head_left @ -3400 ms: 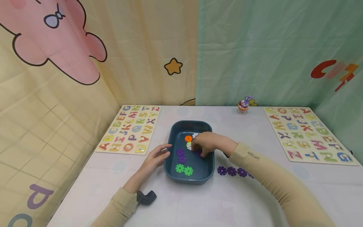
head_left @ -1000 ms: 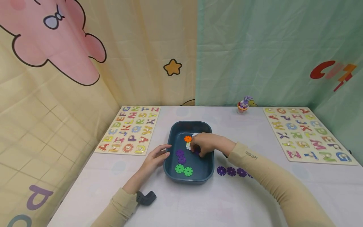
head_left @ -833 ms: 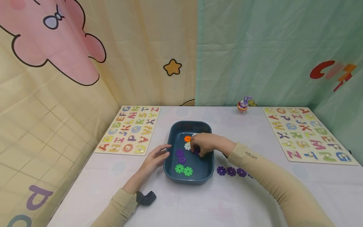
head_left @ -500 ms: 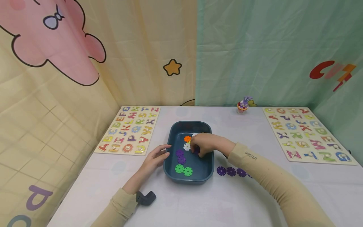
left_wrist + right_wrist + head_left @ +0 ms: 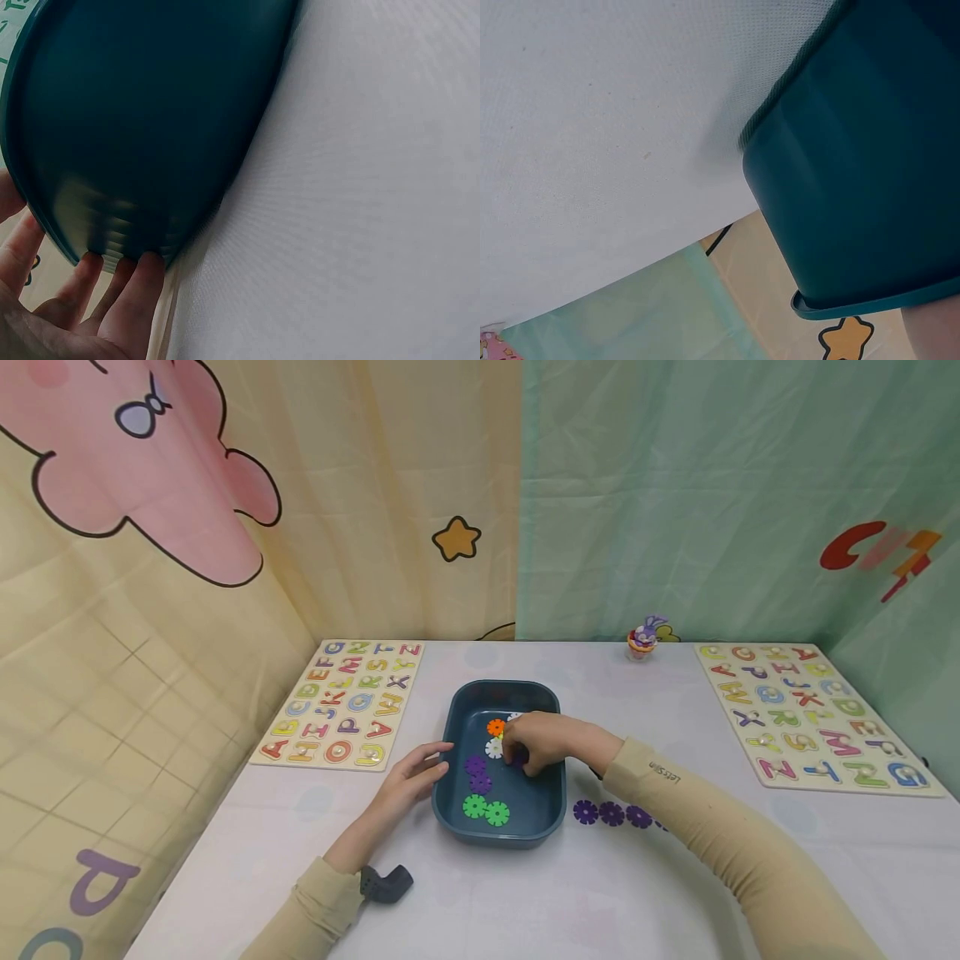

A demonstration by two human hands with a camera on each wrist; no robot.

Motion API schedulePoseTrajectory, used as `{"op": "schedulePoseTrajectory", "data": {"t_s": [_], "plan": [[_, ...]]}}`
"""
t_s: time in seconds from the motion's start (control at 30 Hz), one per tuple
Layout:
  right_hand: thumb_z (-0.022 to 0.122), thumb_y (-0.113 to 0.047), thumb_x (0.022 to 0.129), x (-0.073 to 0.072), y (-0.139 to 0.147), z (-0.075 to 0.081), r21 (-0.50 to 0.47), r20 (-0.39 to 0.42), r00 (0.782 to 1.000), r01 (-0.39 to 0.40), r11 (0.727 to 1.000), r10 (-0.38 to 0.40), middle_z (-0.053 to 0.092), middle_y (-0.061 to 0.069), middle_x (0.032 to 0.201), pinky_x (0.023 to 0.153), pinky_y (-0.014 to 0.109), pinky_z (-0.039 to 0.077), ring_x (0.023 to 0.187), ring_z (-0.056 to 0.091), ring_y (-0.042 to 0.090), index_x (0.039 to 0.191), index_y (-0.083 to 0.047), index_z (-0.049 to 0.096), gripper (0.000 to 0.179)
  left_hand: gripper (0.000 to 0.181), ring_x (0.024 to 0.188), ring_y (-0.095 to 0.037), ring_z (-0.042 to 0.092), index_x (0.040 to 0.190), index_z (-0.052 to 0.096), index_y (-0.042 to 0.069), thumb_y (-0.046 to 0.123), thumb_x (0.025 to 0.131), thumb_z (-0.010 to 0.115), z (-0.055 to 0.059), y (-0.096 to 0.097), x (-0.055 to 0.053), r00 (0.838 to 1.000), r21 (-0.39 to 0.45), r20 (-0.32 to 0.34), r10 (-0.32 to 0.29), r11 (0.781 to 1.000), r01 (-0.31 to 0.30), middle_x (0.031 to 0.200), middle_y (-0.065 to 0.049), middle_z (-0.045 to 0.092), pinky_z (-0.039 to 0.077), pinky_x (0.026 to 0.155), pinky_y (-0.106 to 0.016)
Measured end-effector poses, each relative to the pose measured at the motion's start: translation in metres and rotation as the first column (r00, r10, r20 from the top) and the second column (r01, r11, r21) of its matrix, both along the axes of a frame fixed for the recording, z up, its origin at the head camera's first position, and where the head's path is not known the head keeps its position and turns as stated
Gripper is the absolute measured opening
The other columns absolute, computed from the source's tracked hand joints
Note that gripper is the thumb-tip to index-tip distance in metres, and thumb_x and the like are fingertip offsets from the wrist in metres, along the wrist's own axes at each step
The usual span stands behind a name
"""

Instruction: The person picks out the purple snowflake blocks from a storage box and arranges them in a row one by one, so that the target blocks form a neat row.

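Observation:
A dark teal tray (image 5: 499, 831) holds toothed plastic snowflake discs. My right hand (image 5: 546, 739) reaches into its right side, thumb and fingers curled about a purple snowflake disc (image 5: 520, 761); its fingertips are partly hidden. Beside those fingers lie a white disc (image 5: 492, 748) and an orange disc (image 5: 496, 727); yellow and more white peek out from behind the hand. Two purple discs (image 5: 480, 783) and two green discs (image 5: 497, 813) lie nearer me. My left hand (image 5: 408, 782) rests extended fingers against the tray's left wall, also visible in the left wrist view with the hand (image 5: 90, 315).
Right of the tray, a row of purple discs (image 5: 612, 813) runs under my right sleeve. Alphabet boards lie at left (image 5: 337, 710) and right (image 5: 817, 718). A small bunny figure (image 5: 642, 639) stands at the back, before the curtain (image 5: 675, 502).
The white disc by my right fingers has shifted slightly left, and a bit of yellow now shows behind it. My right hand has moved only slightly; my left hand stays at the tray.

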State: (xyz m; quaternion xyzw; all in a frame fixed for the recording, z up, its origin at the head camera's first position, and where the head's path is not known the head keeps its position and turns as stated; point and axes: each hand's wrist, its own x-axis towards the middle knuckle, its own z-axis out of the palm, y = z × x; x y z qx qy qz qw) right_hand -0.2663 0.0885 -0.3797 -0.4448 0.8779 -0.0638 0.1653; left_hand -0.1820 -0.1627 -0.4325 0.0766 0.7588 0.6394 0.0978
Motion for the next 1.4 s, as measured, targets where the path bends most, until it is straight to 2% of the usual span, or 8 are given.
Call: {"op": "schedulePoseTrajectory", "data": {"t_s": [0.2, 0.4, 0.53, 0.67, 0.87, 1.03, 1.2, 1.4], "plan": [[0.077, -0.01, 0.073, -0.001, 0.001, -0.001, -0.025, 0.03, 0.999, 0.012, 1.0, -0.011, 0.057, -0.011, 0.084, 0.073, 0.023, 0.047, 0.077, 0.052, 0.01, 0.088, -0.019, 0.068, 0.02, 0.039, 0.13, -0.03, 0.04, 0.127, 0.057, 0.021, 0.031, 0.091, 0.062, -0.001, 0.0, -0.001, 1.0, -0.008, 0.014, 0.009, 1.0, -0.009, 0.142, -0.001, 0.044, 0.038, 0.098, -0.056], [0.075, -0.008, 0.074, -0.003, 0.009, 0.001, -0.178, 0.107, 0.994, 0.023, 0.984, -0.004, 0.058, -0.009, 0.087, 0.069, 0.024, 0.049, 0.077, 0.053, 0.013, 0.09, -0.017, 0.068, 0.019, 0.039, 0.13, -0.029, 0.04, 0.127, 0.057, 0.021, 0.032, 0.09, 0.062, 0.001, 0.0, 0.0, 1.0, -0.009, 0.015, 0.01, 1.0, -0.01, 0.141, -0.001, 0.045, 0.038, 0.098, -0.056], [0.073, -0.007, 0.076, -0.002, 0.018, 0.007, -0.294, 0.207, 0.978, 0.064, 0.954, -0.002, 0.06, -0.007, 0.094, 0.073, 0.026, 0.052, 0.083, 0.057, 0.015, 0.096, -0.013, 0.068, 0.021, 0.04, 0.13, -0.031, 0.039, 0.128, 0.056, 0.02, 0.032, 0.09, 0.062, 0.001, 0.0, 0.0, 1.0, -0.009, 0.005, 0.015, 1.0, -0.015, 0.142, -0.003, 0.044, 0.038, 0.097, -0.056], [0.073, -0.003, 0.077, 0.002, 0.029, 0.021, -0.385, 0.277, 0.961, 0.105, 0.917, 0.007, 0.061, -0.003, 0.098, 0.08, 0.028, 0.053, 0.088, 0.059, 0.015, 0.098, -0.008, 0.066, 0.023, 0.039, 0.13, -0.03, 0.039, 0.127, 0.057, 0.021, 0.031, 0.09, 0.062, 0.0, 0.0, 0.0, 1.0, -0.011, 0.014, 0.017, 1.0, -0.017, 0.141, -0.002, 0.045, 0.038, 0.098, -0.056], [0.072, 0.001, 0.077, 0.015, 0.054, 0.047, -0.483, 0.315, 0.948, 0.125, 0.867, 0.039, 0.061, 0.0, 0.101, 0.084, 0.032, 0.052, 0.093, 0.061, 0.023, 0.097, -0.01, 0.065, 0.024, 0.04, 0.131, -0.029, 0.039, 0.127, 0.057, 0.022, 0.034, 0.089, 0.063, 0.001, 0.0, 0.0, 1.0, -0.003, 0.019, 0.011, 1.0, -0.011, 0.141, 0.0, 0.045, 0.038, 0.098, -0.055], [0.072, 0.0, 0.078, 0.028, 0.087, 0.057, -0.505, 0.302, 0.953, 0.151, 0.85, 0.01, 0.061, 0.0, 0.103, 0.085, 0.036, 0.052, 0.096, 0.058, 0.019, 0.098, -0.012, 0.065, 0.025, 0.04, 0.131, -0.029, 0.039, 0.127, 0.057, 0.024, 0.036, 0.089, 0.063, 0.001, 0.001, 0.0, 1.0, -0.01, 0.018, 0.011, 1.0, -0.011, 0.142, 0.0, 0.044, 0.038, 0.098, -0.055], [0.072, 0.0, 0.078, 0.042, 0.125, 0.05, -0.54, 0.276, 0.961, 0.17, 0.824, -0.018, 0.061, 0.001, 0.101, 0.083, 0.035, 0.053, 0.093, 0.059, 0.016, 0.099, -0.017, 0.064, 0.028, 0.04, 0.131, -0.029, 0.039, 0.127, 0.057, 0.024, 0.035, 0.089, 0.063, 0.001, 0.001, -0.001, 1.0, -0.016, 0.02, 0.011, 1.0, -0.011, 0.142, 0.0, 0.044, 0.038, 0.098, -0.056], [0.07, -0.003, 0.083, 0.061, 0.164, 0.031, -0.576, 0.254, 0.967, 0.18, 0.798, -0.034, 0.06, 0.002, 0.102, 0.081, 0.033, 0.053, 0.094, 0.058, 0.016, 0.102, -0.018, 0.061, 0.025, 0.039, 0.131, -0.03, 0.039, 0.127, 0.057, 0.023, 0.033, 0.09, 0.062, 0.0, 0.0, -0.001, 1.0, -0.018, 0.017, 0.017, 1.0, -0.017, 0.141, -0.001, 0.044, 0.038, 0.098, -0.056]]}}
